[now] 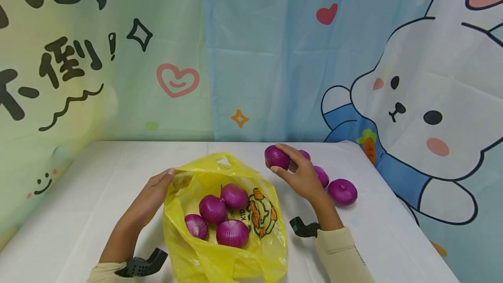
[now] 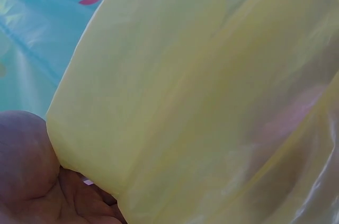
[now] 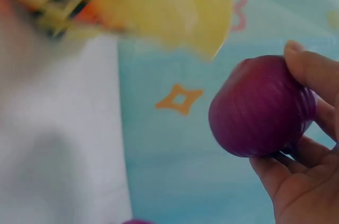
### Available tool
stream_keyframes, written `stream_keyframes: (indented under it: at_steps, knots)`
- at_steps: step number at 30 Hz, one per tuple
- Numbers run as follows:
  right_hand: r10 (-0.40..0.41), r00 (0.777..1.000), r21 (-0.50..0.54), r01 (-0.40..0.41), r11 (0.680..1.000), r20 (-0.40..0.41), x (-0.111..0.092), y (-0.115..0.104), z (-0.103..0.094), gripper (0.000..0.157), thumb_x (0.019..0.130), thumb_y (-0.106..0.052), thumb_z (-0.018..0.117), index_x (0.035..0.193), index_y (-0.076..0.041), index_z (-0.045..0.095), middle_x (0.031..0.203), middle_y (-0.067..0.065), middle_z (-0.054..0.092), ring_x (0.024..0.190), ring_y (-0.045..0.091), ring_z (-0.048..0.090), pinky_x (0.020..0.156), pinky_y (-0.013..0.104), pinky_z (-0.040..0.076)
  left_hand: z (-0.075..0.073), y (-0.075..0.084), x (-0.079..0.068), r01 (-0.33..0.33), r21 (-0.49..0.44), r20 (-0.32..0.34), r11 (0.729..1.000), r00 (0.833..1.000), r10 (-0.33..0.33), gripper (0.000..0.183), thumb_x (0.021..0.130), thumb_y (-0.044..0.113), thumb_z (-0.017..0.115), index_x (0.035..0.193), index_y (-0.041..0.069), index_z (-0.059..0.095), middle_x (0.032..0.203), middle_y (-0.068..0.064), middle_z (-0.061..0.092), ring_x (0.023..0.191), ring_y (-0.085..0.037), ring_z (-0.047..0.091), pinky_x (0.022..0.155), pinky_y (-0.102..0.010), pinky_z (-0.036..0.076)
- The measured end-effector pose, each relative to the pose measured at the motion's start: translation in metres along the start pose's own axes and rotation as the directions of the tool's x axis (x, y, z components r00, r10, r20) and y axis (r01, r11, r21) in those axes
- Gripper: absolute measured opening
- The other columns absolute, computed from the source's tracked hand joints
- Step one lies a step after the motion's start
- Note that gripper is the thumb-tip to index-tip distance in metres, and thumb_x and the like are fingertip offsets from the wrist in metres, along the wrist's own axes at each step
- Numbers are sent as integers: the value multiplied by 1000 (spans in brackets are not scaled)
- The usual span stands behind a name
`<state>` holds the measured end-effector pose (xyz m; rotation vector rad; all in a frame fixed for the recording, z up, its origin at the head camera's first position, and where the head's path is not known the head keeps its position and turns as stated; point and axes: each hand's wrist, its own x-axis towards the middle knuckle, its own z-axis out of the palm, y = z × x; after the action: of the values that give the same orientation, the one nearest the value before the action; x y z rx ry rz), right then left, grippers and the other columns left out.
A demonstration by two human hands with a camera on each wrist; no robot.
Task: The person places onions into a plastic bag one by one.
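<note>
My right hand (image 1: pixel 304 177) holds a red onion (image 1: pixel 276 157) between thumb and fingers, raised beyond the right rim of a yellow plastic bag (image 1: pixel 177 235). In the right wrist view the onion (image 3: pixel 259 108) looks whole and glossy purple. On the opposite side, my left hand (image 1: pixel 151 195) grips the bag's upper left edge and keeps its mouth spread. Through that opening several red onions (image 1: pixel 212 209) show, grouped at the middle of the bag. The left wrist view is mostly filled by the yellow film (image 2: pixel 175 86), with part of the left hand (image 2: pixel 58 197) at its border.
Right of the bag, more red onions lie on the white table (image 1: pixel 106 187): one onion (image 1: pixel 343 193) in full view, another (image 1: pixel 322 176) and a third (image 1: pixel 304 155) partly behind the right hand. A printed cloth backdrop (image 1: pixel 255 69) hangs behind the table's far edge.
</note>
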<state>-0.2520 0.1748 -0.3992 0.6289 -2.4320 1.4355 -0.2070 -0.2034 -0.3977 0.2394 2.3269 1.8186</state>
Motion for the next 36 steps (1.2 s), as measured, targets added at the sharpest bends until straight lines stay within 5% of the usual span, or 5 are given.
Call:
stream_keyframes:
  at_steps: [9, 14, 19, 28, 36]
  knots:
    - [-92, 995, 122, 88, 989, 24, -2, -29, 13, 59, 87, -6, 73, 141, -10, 51, 143, 8, 47, 129, 25, 46, 99, 38, 42, 2, 0, -1, 20, 0, -3, 1000, 1000, -20, 59, 107, 42, 26, 144, -4, 38, 140, -22, 42, 129, -34, 38, 111, -54, 23]
    - [-205, 976, 294, 175, 940, 75, -3, -41, 24, 61, 86, 6, 69, 142, -3, 47, 143, 11, 47, 127, 29, 47, 99, 39, 43, 2, 0, -1, 20, 9, 0, 1000, 1000, -20, 60, 107, 42, 26, 144, -4, 38, 139, -22, 44, 127, -34, 40, 111, -53, 24]
    - [-258, 949, 387, 172, 906, 181, -4, -49, 38, 58, 89, 0, 69, 142, -5, 48, 143, 9, 48, 127, 27, 48, 98, 39, 44, 0, -1, 0, 14, 20, -12, 1000, 1000, -13, 59, 107, 42, 27, 142, -3, 41, 134, -21, 46, 122, -33, 43, 110, -53, 26]
    - [-248, 903, 376, 107, 920, 350, -7, -49, 57, 53, 92, -14, 69, 141, -8, 50, 140, 8, 50, 124, 24, 51, 95, 38, 47, 1, 0, -1, 13, 26, -18, 1000, 1000, -12, 59, 107, 43, 27, 142, -2, 41, 133, -21, 47, 120, -33, 45, 109, -53, 28]
    - [-218, 872, 332, 69, 941, 438, -10, -44, 72, 54, 91, -9, 69, 141, -5, 49, 139, 10, 51, 117, 21, 55, 91, 37, 51, 3, -1, 2, 8, 33, -18, 999, 1000, -7, 58, 107, 43, 27, 139, -2, 44, 129, -19, 49, 116, -30, 46, 107, -49, 31]
